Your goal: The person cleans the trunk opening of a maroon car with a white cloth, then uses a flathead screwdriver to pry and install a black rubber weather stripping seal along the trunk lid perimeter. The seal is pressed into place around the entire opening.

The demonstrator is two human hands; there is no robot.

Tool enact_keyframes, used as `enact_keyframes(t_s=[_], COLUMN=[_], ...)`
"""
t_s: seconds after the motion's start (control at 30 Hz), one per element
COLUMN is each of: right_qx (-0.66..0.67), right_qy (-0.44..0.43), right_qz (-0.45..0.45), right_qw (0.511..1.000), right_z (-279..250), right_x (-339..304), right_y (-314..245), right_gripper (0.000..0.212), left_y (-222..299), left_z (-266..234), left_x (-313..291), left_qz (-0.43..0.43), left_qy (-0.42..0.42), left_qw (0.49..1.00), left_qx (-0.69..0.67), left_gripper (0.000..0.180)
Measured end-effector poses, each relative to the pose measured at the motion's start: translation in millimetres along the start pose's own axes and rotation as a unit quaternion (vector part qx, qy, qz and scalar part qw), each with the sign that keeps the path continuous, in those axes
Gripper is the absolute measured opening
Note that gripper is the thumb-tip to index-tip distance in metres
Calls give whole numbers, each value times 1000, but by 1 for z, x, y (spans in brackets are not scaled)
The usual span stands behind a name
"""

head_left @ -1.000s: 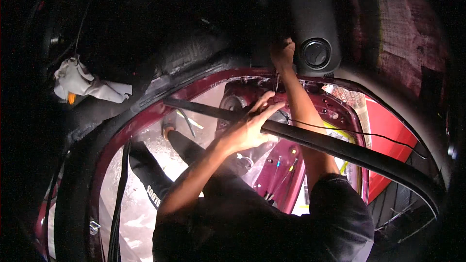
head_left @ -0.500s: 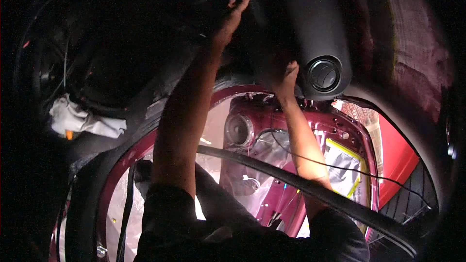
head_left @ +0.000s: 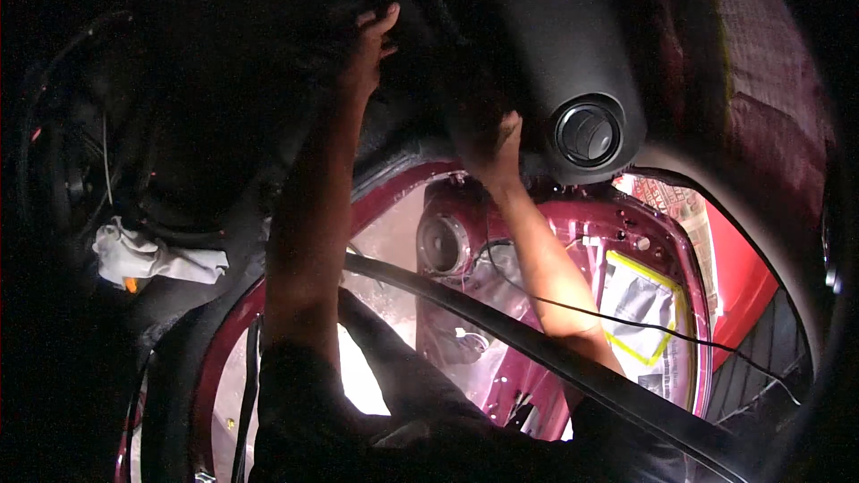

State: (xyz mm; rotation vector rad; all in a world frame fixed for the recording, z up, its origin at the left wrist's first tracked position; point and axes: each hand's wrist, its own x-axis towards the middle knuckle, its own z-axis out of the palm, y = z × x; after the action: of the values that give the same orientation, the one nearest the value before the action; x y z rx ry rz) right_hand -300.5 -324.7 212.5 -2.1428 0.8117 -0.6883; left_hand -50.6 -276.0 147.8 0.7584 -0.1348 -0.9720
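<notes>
My left hand [head_left: 374, 40] is raised in the dark under a black dashboard panel [head_left: 573, 45]. Its thumb and a few fingertips catch the light, slightly bent and apart, and nothing shows between them. Lower and to the right, my right hand [head_left: 507, 139] reaches up beside the panel's round air vent [head_left: 588, 132]. Only its thumb and wrist side are lit; the other fingers are lost in shadow, so whether they grip anything is hidden. Both forearms rise from dark sleeves.
A black trim bar [head_left: 501, 326] crosses below my forearms. Beyond the door opening stands a maroon door shell [head_left: 573, 215] with a round speaker [head_left: 442, 244]. A thin black cable [head_left: 626, 311] hangs across it. Pale crumpled cloth [head_left: 152, 255] lies at left.
My left hand has shifted left and slightly down, and its fingers look more bent. The right hand has moved a little left. The whole view has shifted slightly.
</notes>
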Motion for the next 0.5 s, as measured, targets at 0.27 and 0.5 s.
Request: enact_keyframes(t_s=[0.27, 0.5], right_qx=[-62, 131], right_qy=[60, 89], right_qz=[-70, -35], right_qw=[994, 987], right_z=[49, 37], right_x=[-19, -22], right_y=[-28, -94], right_gripper=[66, 26], left_y=[-13, -27], left_z=[-66, -76], left_x=[-40, -73], left_qz=[-68, -41], left_qy=[59, 26], left_qw=[995, 993], left_qx=[47, 107], left_gripper=[90, 72])
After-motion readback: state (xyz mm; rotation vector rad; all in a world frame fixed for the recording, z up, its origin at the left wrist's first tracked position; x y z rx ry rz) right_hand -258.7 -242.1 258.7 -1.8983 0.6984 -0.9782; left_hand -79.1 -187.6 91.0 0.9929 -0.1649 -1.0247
